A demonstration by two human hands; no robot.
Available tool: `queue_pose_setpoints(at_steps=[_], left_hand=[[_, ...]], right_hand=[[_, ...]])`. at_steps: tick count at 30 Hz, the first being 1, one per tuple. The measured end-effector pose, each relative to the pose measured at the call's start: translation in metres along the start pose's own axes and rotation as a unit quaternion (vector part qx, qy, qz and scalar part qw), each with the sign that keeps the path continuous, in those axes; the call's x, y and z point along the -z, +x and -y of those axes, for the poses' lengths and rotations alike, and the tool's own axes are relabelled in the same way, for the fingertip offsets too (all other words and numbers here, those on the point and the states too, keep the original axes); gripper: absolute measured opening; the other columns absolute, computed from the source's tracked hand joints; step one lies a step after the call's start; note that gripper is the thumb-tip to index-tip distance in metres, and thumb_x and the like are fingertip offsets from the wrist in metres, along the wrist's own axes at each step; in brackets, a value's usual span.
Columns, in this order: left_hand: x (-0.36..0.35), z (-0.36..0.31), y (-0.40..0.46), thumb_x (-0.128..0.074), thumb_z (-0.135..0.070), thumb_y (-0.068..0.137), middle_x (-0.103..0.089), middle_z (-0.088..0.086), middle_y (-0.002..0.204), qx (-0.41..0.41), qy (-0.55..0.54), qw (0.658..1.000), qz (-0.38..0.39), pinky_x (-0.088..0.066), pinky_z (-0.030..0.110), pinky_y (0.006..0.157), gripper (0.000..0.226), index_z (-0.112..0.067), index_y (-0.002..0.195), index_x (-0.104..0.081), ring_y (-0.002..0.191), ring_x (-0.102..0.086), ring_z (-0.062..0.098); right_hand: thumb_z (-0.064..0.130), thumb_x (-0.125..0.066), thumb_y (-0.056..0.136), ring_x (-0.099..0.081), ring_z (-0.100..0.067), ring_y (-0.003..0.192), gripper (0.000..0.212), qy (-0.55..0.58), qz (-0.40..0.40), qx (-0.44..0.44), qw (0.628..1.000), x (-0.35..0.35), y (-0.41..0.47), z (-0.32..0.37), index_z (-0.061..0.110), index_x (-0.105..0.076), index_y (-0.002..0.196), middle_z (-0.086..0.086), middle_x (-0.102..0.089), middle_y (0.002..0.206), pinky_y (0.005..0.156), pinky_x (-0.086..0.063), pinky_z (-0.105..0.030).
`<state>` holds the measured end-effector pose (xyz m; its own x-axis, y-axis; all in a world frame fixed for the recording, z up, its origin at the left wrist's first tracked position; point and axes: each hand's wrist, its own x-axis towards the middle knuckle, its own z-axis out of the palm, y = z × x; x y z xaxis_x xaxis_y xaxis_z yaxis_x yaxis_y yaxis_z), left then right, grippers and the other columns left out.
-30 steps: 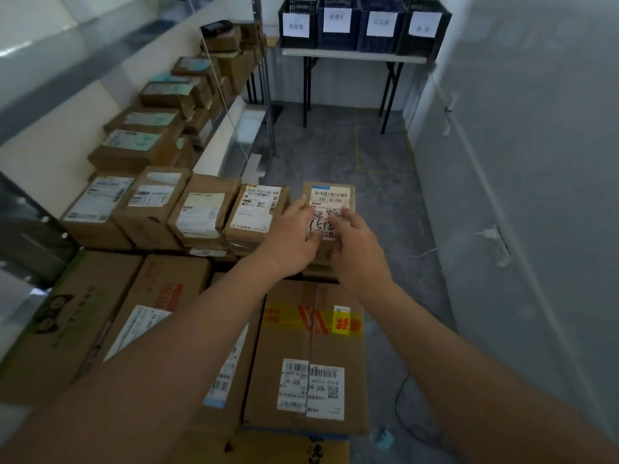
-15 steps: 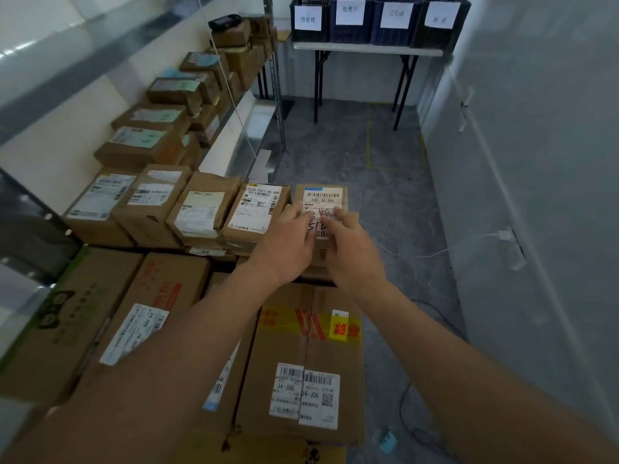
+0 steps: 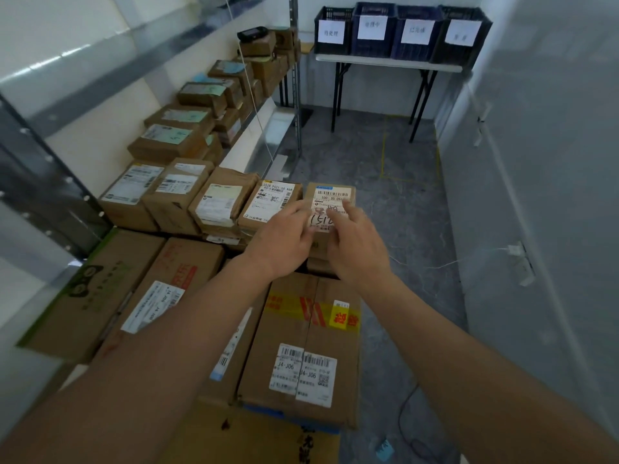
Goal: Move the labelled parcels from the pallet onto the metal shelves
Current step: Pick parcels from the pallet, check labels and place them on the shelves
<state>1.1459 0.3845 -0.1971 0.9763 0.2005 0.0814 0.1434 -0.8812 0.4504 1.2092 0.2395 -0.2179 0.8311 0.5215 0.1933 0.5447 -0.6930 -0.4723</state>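
Both hands meet on one small parcel point(image 3: 330, 209): left hand point(image 3: 284, 236) and right hand point(image 3: 356, 241) lie with fingers relaxed against its label, seemingly squaring it up. It sits at the right end of a parcel row point(image 3: 201, 199) atop big cartons point(image 3: 301, 333). Metal shelves point(image 3: 264, 142) stand beyond, already crowded.

Against the far wall, a white folding surface point(image 3: 385, 60) on black legs, carrying four dark plastic crates point(image 3: 400, 30) in a row, each fronted with a white paper sign. Below, grey concrete floor point(image 3: 395, 202) marked with thin yellow tape lines point(image 3: 384, 152). Along the right wall, a white cable point(image 3: 435, 264) leading to a wall socket point(image 3: 516, 251). Near the bottom, a black cord point(image 3: 407, 426) coiled on the floor.
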Motion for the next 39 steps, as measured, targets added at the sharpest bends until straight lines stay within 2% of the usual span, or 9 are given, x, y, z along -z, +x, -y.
queue_pose_setpoints(at_steps=[6,11,17,21,23,27,32,36,39], left_hand=[[0.015,0.008,-0.033,-0.051,-0.03,0.104,-0.046,0.007,0.154,0.036,-0.001,0.999,-0.006,-0.041,0.048,0.115,0.042,-0.013,0.143,-0.053,0.142,-0.043,0.024],[0.023,0.016,-0.068,-0.048,-0.033,0.105,-0.043,0.007,0.157,0.07,0.02,0.997,-0.034,-0.038,0.044,0.118,0.048,-0.014,0.149,-0.048,0.144,-0.041,0.024],[0.037,0.03,-0.113,-0.045,-0.036,0.105,-0.047,0.005,0.153,0.105,0.024,0.993,-0.049,-0.043,0.045,0.113,0.049,-0.012,0.147,-0.051,0.138,-0.047,0.023],[0.045,0.047,-0.144,-0.038,-0.046,0.104,-0.046,0.006,0.153,0.136,0.024,0.989,-0.049,-0.04,0.046,0.115,0.053,-0.015,0.146,-0.051,0.142,-0.043,0.023],[0.049,0.059,-0.159,-0.034,-0.05,0.103,-0.052,0.005,0.147,0.14,0.023,0.988,-0.055,-0.044,0.048,0.111,0.051,-0.021,0.137,-0.057,0.137,-0.048,0.023],[0.06,0.082,-0.194,-0.044,-0.039,0.105,-0.048,0.013,0.152,0.163,0.017,0.984,-0.065,-0.04,0.045,0.114,0.047,-0.011,0.141,-0.054,0.142,-0.043,0.025],[0.072,0.126,-0.234,-0.045,-0.036,0.105,-0.044,0.009,0.154,0.182,0.007,0.982,-0.057,-0.038,0.04,0.114,0.048,-0.014,0.147,-0.049,0.142,-0.042,0.028],[0.08,0.17,-0.261,-0.036,-0.046,0.1,-0.059,0.011,0.128,0.187,0.001,0.982,-0.036,-0.05,0.038,0.093,0.046,-0.014,0.125,-0.06,0.112,-0.057,0.025],[0.088,0.201,-0.277,-0.031,-0.049,0.095,-0.062,0.011,0.113,0.181,-0.001,0.983,-0.028,-0.047,0.034,0.081,0.051,-0.012,0.112,-0.062,0.099,-0.059,0.026]], right_hand=[[0.029,-0.041,0.105,-0.038,-0.032,0.142,0.04,-0.006,0.031,0.03,0.999,0.012,-0.013,0.028,0.022,-0.05,0.144,-0.004,-0.034,0.162,0.102,-0.046,-0.053],[0.03,-0.041,0.105,-0.059,-0.022,0.109,0.032,0.005,0.016,0.12,0.993,0.012,-0.029,0.049,0.02,-0.06,0.129,0.001,-0.058,0.127,0.074,-0.044,-0.033],[0.036,-0.04,0.103,-0.061,-0.021,0.103,0.033,0.006,0.045,0.157,0.987,-0.001,-0.046,0.079,0.022,-0.061,0.124,0.004,-0.06,0.119,0.078,-0.055,-0.043],[0.039,-0.039,0.104,-0.059,-0.022,0.117,0.039,0.012,0.071,0.17,0.983,-0.012,-0.06,0.1,0.022,-0.06,0.133,0.004,-0.056,0.139,0.086,-0.053,-0.041],[0.04,-0.039,0.103,-0.06,-0.021,0.112,0.037,0.011,0.077,0.182,0.98,-0.021,-0.067,0.112,0.024,-0.063,0.126,0.004,-0.058,0.132,0.082,-0.053,-0.04],[0.039,-0.036,0.102,-0.061,-0.02,0.099,0.034,0.007,0.104,0.203,0.974,-0.04,-0.08,0.138,0.022,-0.065,0.11,0.006,-0.059,0.116,0.069,-0.044,-0.033],[0.034,-0.039,0.105,-0.057,-0.024,0.117,0.038,0.007,0.138,0.198,0.97,-0.062,-0.104,0.182,0.016,-0.06,0.131,-0.003,-0.059,0.133,0.089,-0.051,-0.04],[0.037,-0.039,0.105,-0.059,-0.024,0.113,0.04,0.0,0.154,0.181,0.971,-0.096,-0.121,0.219,0.022,-0.057,0.137,-0.001,-0.06,0.132,0.081,-0.049,-0.035],[0.036,-0.041,0.105,-0.055,-0.025,0.125,0.044,0.011,0.155,0.149,0.976,-0.121,-0.134,0.246,0.02,-0.055,0.143,-0.003,-0.056,0.143,0.094,-0.05,-0.038]])
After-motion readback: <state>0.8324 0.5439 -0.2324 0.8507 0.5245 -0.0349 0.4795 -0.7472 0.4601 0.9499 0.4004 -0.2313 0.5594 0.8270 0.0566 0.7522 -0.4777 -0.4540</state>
